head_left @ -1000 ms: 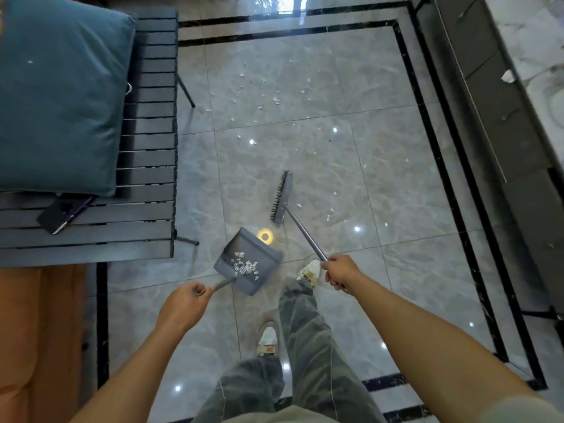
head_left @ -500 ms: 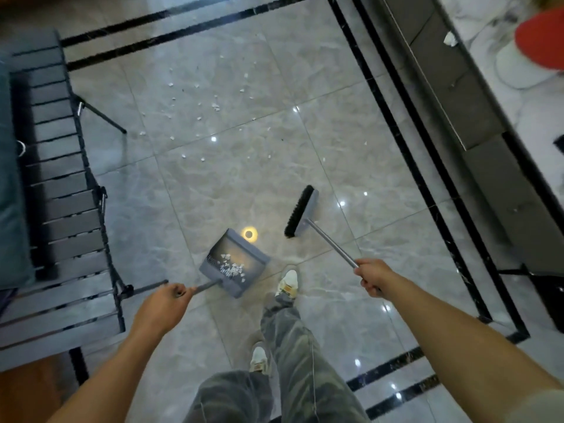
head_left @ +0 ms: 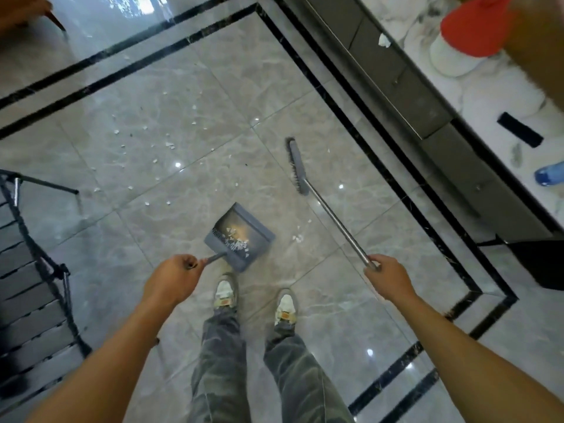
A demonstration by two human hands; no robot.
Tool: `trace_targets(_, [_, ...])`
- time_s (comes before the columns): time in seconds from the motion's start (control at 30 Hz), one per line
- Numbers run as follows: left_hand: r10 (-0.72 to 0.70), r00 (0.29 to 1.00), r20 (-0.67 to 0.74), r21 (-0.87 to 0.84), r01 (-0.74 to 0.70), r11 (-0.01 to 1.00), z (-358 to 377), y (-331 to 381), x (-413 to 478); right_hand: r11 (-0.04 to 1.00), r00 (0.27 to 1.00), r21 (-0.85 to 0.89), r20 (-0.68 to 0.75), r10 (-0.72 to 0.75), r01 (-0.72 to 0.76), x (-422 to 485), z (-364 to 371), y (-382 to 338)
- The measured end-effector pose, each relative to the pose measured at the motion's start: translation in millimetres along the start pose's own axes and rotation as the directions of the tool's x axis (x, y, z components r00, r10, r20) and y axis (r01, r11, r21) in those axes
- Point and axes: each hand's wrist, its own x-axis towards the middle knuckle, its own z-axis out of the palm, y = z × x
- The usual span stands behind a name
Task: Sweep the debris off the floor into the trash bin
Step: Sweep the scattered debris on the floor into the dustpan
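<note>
My left hand grips the short handle of a grey dustpan that sits low over the floor in front of my feet, with white scraps lying inside it. My right hand holds the metal pole of a broom, whose grey brush head reaches out ahead and to the right of the dustpan. White debris is scattered over the glossy grey tiles beyond the dustpan, and a small clump lies just right of it. No trash bin is recognisable.
A dark slatted bench with thin metal legs stands at the left. A long dark cabinet with a marble top runs along the right, carrying a red-and-white object. A black box-like object stands on the floor at the right edge.
I have turned to the right and the bench has slid toward the left edge. The broom head has swung out further ahead and right, away from the dustpan. Both feet now stand side by side.
</note>
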Motion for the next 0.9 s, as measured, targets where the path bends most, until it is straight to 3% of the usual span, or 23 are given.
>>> trace_targets(0.17, [0.147,0.988,0.050,0.248,-0.155,0.956,-23.8,47.1,65.1,0.960,0.974,0.175,0.090,0.206,-0.219,76.0,4.4,-45.5])
trace_targets(0.33, [0.220,0.968,0.118,0.392,-0.249,0.886,-34.9,79.5,119.9,0.887,0.926,0.313,-0.051,0.374,-0.341,165.5,4.2,-87.3])
trace_targets(0.57, [0.266,0.962,0.058,0.520,-0.256,0.815,-31.3,105.2,170.1,0.865,0.899,0.251,0.074,0.431,-0.435,262.1,16.7,-116.1])
trace_targets(0.7, [0.261,0.965,0.007,0.514,-0.228,0.827,-26.9,120.8,176.2,0.740,0.777,0.249,0.290,0.559,-0.625,247.3,46.0,-115.1])
trace_targets(0.9, [0.232,0.973,0.014,0.517,-0.206,0.831,-19.1,147.4,174.3,0.834,0.835,0.170,0.293,0.466,-0.525,163.5,75.2,-87.2])
